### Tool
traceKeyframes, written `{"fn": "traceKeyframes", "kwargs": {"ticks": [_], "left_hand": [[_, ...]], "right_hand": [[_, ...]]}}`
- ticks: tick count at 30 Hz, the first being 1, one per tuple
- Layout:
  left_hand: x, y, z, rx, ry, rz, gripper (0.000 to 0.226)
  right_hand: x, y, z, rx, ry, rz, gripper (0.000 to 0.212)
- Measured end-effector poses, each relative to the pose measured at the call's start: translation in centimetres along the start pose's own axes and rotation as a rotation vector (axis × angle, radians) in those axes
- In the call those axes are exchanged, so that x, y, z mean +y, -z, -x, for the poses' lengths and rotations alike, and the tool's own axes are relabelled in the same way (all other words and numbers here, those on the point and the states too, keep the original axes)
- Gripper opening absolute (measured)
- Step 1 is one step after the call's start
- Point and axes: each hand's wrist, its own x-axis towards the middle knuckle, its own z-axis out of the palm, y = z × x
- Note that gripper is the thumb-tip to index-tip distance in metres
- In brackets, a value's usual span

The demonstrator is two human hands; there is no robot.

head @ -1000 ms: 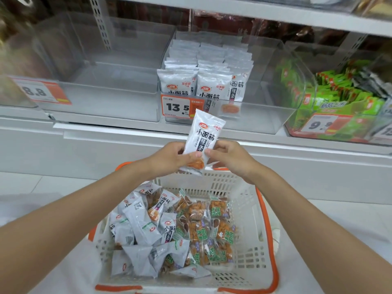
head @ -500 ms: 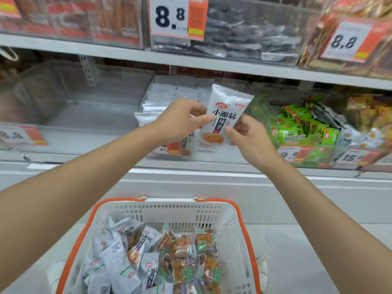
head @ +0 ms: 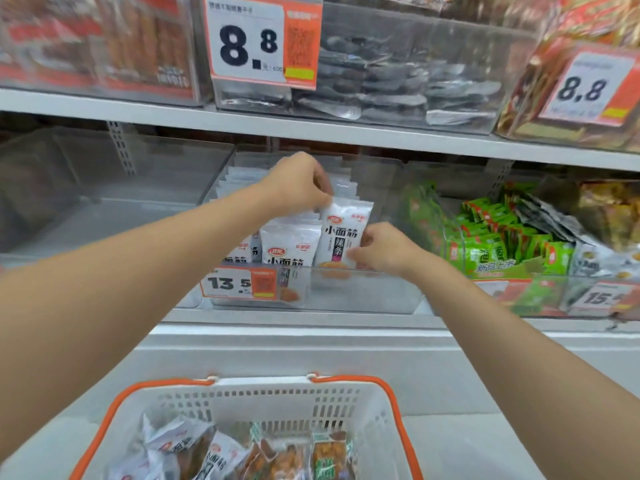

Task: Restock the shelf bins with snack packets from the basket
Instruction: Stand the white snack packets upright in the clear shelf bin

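Left fingers: curled down and pinched on the top edge of the white snack packet, the left hand reaching in from above.
Right fingers: clamped on the packet's lower right side, the right hand just above the bin's front rim.
White snack packet: upright, print facing out, lower end dipping inside the clear middle bin, right part of it, at the front.
Stocked packets: same white kind, standing in rows just left of and behind the held one, touching it on the left.
13.5 price tag: orange and white, stuck to the bin's front wall at its left end.
Lower shelf: the bin sits at its front edge, a second clear bin on the left, green packets in the bin to the right.
Upper shelf: directly over both hands, carrying dark packs behind an 8.8 price tag.
Basket: white with an orange rim, down by the bottom edge of the view, well below the shelf.
Basket packets: white ones to the left, orange and green ones to the right, all in a loose heap.
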Motion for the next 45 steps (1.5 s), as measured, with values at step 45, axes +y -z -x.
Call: {"fn": "traceKeyframes", "kwargs": {"ticks": [45], "left_hand": [[-11.8, -10.7, 25.1, -0.315, 0.398, -0.152, 0.009]], "right_hand": [[1.1, -19.6, 13.4, -0.379, -0.078, 0.132, 0.024]]}}
